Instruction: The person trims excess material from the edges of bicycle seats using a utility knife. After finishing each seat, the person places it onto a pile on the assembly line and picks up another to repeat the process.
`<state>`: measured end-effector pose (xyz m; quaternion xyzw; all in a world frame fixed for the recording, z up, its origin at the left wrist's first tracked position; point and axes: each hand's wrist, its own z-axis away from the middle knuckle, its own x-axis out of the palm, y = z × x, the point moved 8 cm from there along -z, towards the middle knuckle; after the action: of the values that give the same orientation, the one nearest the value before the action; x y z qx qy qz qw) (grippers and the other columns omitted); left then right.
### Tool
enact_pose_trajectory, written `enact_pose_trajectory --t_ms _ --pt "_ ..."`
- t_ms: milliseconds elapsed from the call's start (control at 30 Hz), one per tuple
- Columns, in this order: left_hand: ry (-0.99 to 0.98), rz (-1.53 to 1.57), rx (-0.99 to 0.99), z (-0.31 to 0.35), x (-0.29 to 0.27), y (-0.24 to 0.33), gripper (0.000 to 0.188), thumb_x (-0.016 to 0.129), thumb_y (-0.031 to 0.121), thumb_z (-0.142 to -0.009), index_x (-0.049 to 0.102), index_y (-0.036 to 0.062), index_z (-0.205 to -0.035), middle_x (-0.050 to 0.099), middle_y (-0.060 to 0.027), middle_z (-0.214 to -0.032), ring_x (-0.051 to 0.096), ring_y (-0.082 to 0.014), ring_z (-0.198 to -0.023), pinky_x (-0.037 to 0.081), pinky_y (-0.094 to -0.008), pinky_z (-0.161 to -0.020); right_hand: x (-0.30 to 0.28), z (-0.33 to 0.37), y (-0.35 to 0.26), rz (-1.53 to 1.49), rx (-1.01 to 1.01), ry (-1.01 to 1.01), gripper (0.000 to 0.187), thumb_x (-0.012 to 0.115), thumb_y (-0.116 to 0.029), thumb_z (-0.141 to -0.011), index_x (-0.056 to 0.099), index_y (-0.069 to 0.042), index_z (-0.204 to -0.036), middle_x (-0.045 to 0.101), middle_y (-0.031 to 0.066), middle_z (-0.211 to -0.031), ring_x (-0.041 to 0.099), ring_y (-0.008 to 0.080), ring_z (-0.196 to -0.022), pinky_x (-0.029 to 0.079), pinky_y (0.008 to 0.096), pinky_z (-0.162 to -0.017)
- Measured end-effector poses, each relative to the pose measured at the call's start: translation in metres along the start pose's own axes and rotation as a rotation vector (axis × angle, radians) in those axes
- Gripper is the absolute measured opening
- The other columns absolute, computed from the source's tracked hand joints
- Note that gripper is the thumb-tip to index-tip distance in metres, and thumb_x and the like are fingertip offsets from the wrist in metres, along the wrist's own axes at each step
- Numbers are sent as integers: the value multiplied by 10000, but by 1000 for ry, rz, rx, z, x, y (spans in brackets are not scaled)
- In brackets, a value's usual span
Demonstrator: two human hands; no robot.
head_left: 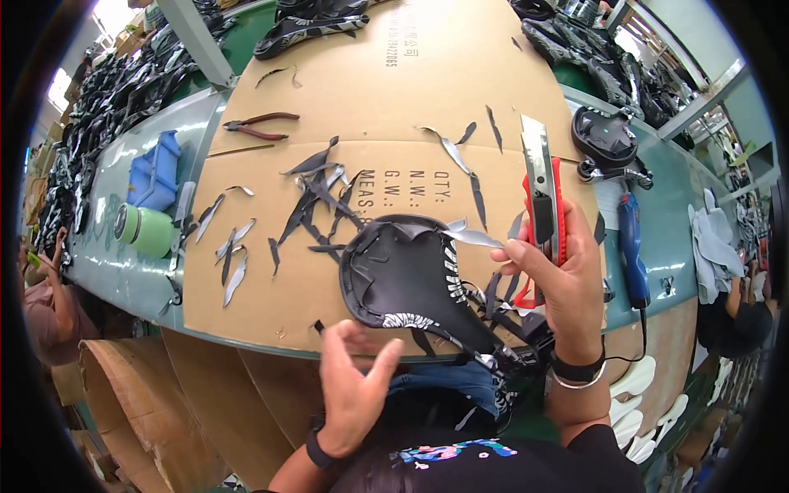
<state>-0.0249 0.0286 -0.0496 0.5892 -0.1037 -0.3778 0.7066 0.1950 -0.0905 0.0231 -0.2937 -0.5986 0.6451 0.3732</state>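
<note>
A black bicycle saddle (403, 275) with white pattern patches lies underside up at the near edge of the cardboard, its narrow end toward me. In my right hand (567, 279) is a red utility knife (542, 193), its blade pointing up and away. A grey trimmed strip (472, 237) runs from the saddle's rim to my right thumb and fingertip, which seem to pinch it. My left hand (353, 382) is beside the saddle's near left side, fingers apart and slightly blurred; no thing shows in it.
Cut scraps (316, 185) lie scattered over the cardboard sheet (460, 74). Red-handled pliers (263, 126) rest at the left, beyond them a blue bin (154, 171) and green flask (144, 230). A blue corded tool (632, 251) and another saddle (604, 135) are at the right.
</note>
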Motion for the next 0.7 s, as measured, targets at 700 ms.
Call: enact_pose_trajectory --t_ms 700 --pt "-41 225 385 -105 32 47 311 486 188 -977 559 -68 -816 570 -102 -877 594 -202 -746 462 -319 -691 58 43 21 1561 -205 -304 604 659 -106 -830 458 -154 -1397 517 85 -701 547 234 -523 413 354 -457"
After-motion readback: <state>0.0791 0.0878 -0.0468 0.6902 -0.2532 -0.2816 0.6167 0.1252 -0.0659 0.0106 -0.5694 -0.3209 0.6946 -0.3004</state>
